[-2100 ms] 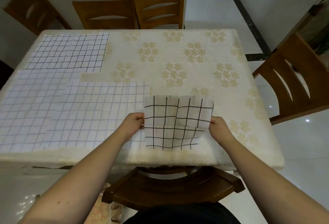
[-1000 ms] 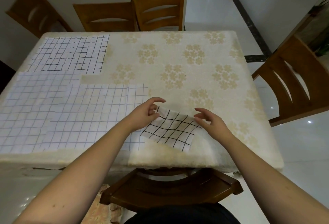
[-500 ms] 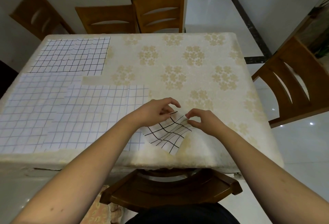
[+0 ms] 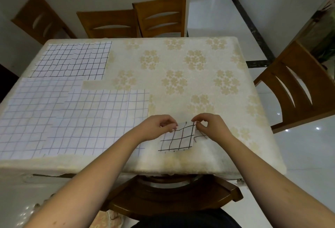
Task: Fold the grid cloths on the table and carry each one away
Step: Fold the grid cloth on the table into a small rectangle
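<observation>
Near the table's [image 4: 181, 162] front edge lies the small folded cloth [image 4: 178, 140], thin, limp and light by the look of it, so it should crease easily and be best taken at its corners. The left hand [image 4: 156, 128] and right hand [image 4: 211, 127] each pinch one of its far corners. Farther left, three larger grid cloths [image 4: 72, 119] lie flat, unfolded.
</observation>
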Demonstrator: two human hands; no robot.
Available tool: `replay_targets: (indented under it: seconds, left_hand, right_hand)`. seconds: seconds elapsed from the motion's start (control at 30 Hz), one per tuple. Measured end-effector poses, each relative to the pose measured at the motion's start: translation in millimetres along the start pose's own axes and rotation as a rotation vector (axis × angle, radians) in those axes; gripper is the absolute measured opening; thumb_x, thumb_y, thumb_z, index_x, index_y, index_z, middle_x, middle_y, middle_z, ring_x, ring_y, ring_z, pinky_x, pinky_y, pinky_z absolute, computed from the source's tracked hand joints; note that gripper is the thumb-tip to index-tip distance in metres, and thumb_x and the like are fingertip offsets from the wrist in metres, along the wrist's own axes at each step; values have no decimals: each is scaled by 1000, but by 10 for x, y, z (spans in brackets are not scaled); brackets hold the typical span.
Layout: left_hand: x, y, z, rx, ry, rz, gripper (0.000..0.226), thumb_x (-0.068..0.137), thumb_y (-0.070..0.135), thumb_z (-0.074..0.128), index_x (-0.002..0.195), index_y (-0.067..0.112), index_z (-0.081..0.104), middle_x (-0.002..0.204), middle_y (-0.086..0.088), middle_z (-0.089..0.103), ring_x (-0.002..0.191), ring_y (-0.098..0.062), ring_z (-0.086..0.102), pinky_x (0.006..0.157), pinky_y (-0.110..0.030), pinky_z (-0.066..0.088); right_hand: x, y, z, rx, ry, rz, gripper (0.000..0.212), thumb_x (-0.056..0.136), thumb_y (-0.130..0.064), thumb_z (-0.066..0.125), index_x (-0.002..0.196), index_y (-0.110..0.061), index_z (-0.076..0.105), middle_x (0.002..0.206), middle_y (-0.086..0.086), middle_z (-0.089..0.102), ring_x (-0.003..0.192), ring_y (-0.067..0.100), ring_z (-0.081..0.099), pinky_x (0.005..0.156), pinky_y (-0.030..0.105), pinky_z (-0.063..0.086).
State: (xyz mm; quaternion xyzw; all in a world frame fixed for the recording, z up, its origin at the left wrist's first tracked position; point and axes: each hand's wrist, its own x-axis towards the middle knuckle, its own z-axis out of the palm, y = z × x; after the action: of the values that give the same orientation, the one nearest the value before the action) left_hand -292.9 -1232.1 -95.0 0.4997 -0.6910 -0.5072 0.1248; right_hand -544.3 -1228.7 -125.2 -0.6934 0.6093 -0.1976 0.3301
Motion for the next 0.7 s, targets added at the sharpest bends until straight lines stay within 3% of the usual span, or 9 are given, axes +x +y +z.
replay_targets:
  seconds: [0.07,0.23,0.43,0.57,0.63,0.7]
  left_hand:
    - [41,-128,54,27,91,-9,16,97,33,55,111,32,63,106,14,70,99,-2,65,95,-34,52]
    - [93,-293,180,104,161,-29,32,96,29,58,127,33,52,124,17,59,110,2,55,95,-24,44]
    - [175,-276,267,253,162,-38,53,96,34,58,145,30,38,146,13,44,130,-3,42,100,-18,32]
    - [219,-163,302,298,130,1,59,96,37,58,149,31,32,152,11,36,137,-7,36,106,-18,26]
    - [238,-94,310,259,101,29,55,95,36,59,145,32,37,146,12,44,129,-5,43,100,-14,31]
    - [247,-42,310,195,84,36,40,95,34,60,134,32,50,131,13,56,114,-5,52,88,-12,38]
  right_hand:
    - [-28,-15,-26,56,36,4,22,91,-12,60,101,-26,73,101,-15,68,90,-4,58,76,1,38]
    - [-58,38,-91,34,46,-64,24,94,-9,57,104,-25,72,101,-8,73,96,8,67,89,25,52]
    - [-94,20,-187,-141,56,-233,24,95,-9,57,111,-20,71,104,-6,74,93,13,69,84,30,55]
    - [-146,-15,-232,-15,144,-334,23,92,-3,61,106,-16,73,105,-6,74,95,6,69,85,18,53]
    - [-155,-62,-251,117,166,-346,24,90,3,60,100,-15,74,107,-10,71,100,-4,65,88,9,47]
    - [-145,-101,-271,196,185,-353,25,90,7,59,92,-14,73,109,-10,70,102,-9,63,88,10,47]
